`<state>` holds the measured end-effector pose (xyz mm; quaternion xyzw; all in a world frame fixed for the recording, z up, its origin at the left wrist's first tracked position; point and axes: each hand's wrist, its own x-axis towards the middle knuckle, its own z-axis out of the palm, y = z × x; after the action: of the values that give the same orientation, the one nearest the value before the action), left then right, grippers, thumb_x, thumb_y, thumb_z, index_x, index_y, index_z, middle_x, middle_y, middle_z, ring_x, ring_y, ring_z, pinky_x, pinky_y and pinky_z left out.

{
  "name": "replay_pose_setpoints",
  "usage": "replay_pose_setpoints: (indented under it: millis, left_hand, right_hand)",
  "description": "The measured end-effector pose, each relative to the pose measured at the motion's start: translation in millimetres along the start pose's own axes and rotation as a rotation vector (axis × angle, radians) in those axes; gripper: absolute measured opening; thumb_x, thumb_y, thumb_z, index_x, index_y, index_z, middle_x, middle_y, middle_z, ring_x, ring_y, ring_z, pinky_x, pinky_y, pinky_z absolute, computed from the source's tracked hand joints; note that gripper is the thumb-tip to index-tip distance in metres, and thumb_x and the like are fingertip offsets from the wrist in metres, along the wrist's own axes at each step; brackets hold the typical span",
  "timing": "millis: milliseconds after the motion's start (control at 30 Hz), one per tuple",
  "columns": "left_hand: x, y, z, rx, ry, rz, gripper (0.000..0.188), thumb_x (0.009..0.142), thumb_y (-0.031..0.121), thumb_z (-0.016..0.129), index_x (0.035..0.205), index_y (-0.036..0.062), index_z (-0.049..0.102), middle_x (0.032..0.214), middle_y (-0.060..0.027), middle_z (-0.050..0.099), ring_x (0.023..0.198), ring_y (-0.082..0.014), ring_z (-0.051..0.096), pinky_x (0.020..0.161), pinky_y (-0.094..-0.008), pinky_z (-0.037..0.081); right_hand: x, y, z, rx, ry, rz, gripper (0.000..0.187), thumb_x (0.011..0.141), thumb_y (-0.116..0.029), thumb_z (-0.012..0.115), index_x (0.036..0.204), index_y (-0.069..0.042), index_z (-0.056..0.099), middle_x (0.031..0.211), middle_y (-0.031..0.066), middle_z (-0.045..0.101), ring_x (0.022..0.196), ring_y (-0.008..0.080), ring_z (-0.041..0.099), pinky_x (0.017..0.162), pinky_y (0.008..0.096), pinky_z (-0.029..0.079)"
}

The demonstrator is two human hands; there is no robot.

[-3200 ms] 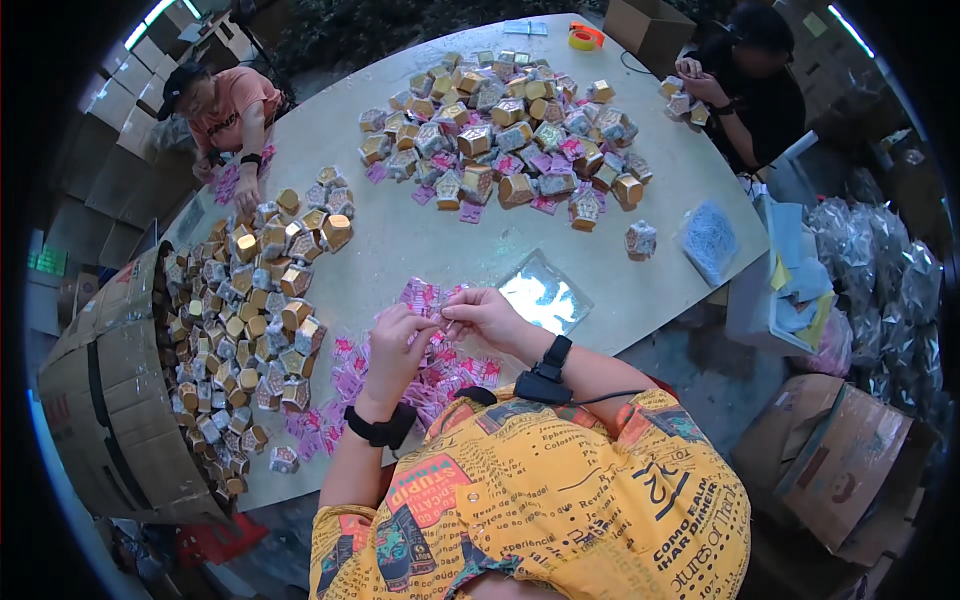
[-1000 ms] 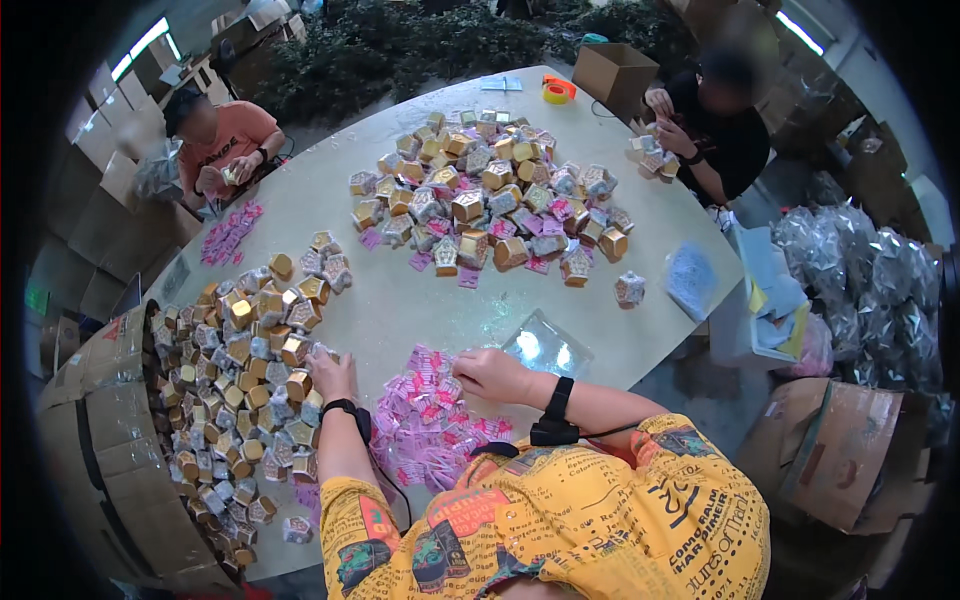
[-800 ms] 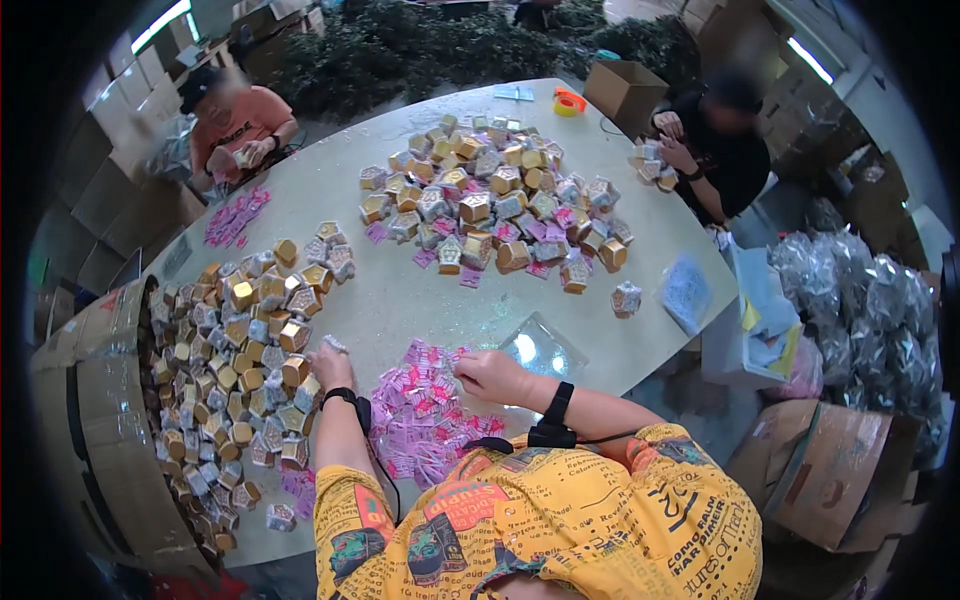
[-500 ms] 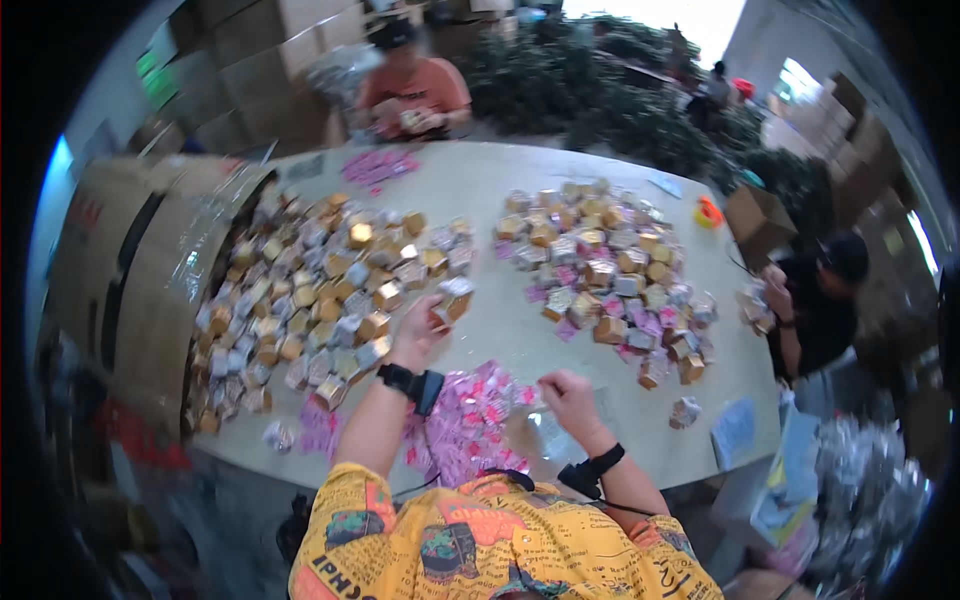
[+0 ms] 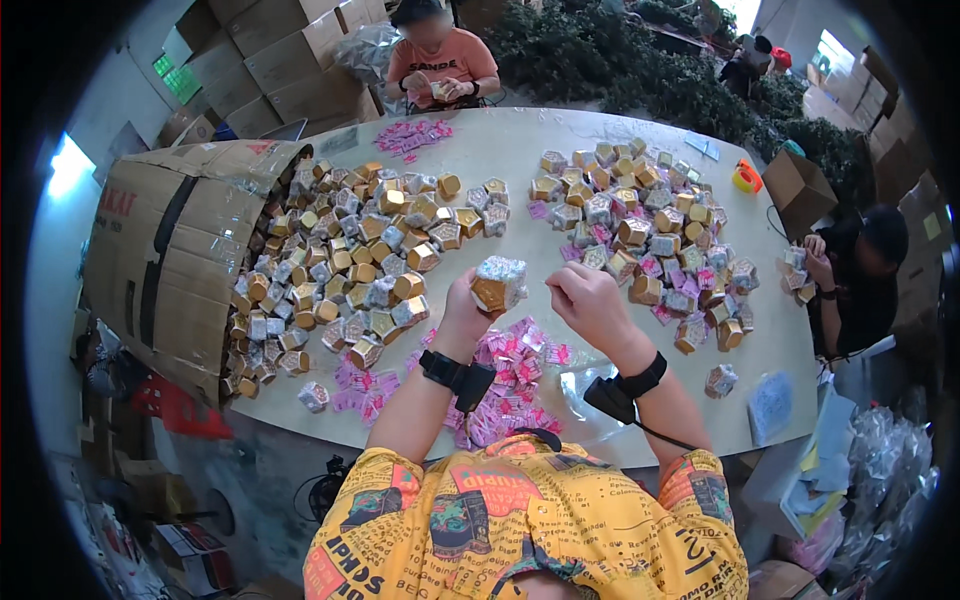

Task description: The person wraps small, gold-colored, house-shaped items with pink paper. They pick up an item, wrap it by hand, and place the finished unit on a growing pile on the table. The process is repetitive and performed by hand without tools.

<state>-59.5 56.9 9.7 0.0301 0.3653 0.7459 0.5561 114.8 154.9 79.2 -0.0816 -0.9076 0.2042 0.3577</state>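
Observation:
My left hand [image 5: 463, 312] grips a small many-sided gold box [image 5: 492, 292] with a silvery, glittery face, held up above the middle of the table. Just right of it is my right hand [image 5: 597, 308], fingers pinched together, not touching the box; whatever they may hold is too small to make out. Beneath my hands lies a pile of pink printed tags [image 5: 520, 368]. Similar gold and silver boxes form a big heap [image 5: 375, 245] on the left. A second heap [image 5: 640, 232], with pink tags among the boxes, lies on the right.
A large cardboard carton [image 5: 150, 260] lies on its side at the table's left, opening toward the heap. Two co-workers sit at the far side and the right, handling similar boxes. An orange-yellow tape roll [image 5: 746, 177] and a small open carton [image 5: 797, 195] stand at the far right.
My left hand has carried the box from the edge of the left heap toward the middle, nearer my right hand. The right hand stays pinched. The whole view has shifted and sharpened.

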Motion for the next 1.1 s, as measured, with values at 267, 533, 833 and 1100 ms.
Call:
replay_pose_setpoints:
  millis: [267,533,833,1100]
  left_hand:
    - [-3.7,2.3,-4.7,0.019,-0.094,0.0,0.036,0.093,0.025,0.031,0.105,0.0009,0.056,0.1,-0.0119,0.063,0.091,-0.0248,0.063,0.077,-0.0402,0.053]
    - [-5.4,2.6,-0.7,0.0,-0.12,-0.018,0.035,0.092,0.022,0.032,0.103,-0.001,0.056,0.1,-0.0131,0.063,0.092,-0.0256,0.063,0.082,-0.0409,0.051]
    - [-4.8,3.1,-5.4,0.033,-0.129,-0.023,0.032,0.092,0.022,0.035,0.101,0.0,0.057,0.098,-0.0125,0.064,0.091,-0.0249,0.063,0.082,-0.0411,0.051]
    - [-1.9,4.4,-11.9,0.138,-0.032,0.008,0.024,0.089,0.019,0.045,0.097,0.0016,0.059,0.091,-0.0088,0.065,0.082,-0.021,0.065,0.074,-0.0344,0.053]
  right_hand:
    - [2.7,-16.0,-2.9,-0.148,-0.042,-0.127,0.012,0.073,-0.003,0.063,0.08,-0.005,0.054,0.07,0.0089,0.053,0.06,0.0271,0.056,0.055,0.0362,0.047]
    - [4.5,-21.7,-3.5,-0.157,-0.052,-0.152,0.011,0.073,-0.005,0.063,0.08,-0.004,0.054,0.069,0.0086,0.051,0.059,0.0261,0.056,0.054,0.0357,0.046]
    - [2.8,-21.1,1.0,-0.261,-0.128,-0.172,0.011,0.072,-0.007,0.062,0.078,-0.005,0.054,0.07,0.0076,0.05,0.062,0.0241,0.056,0.055,0.0349,0.046]
    - [1.5,-23.1,-1.6,-0.368,-0.231,-0.212,0.01,0.068,-0.006,0.059,0.072,-0.005,0.049,0.069,0.0074,0.049,0.064,0.0237,0.057,0.058,0.0346,0.047]
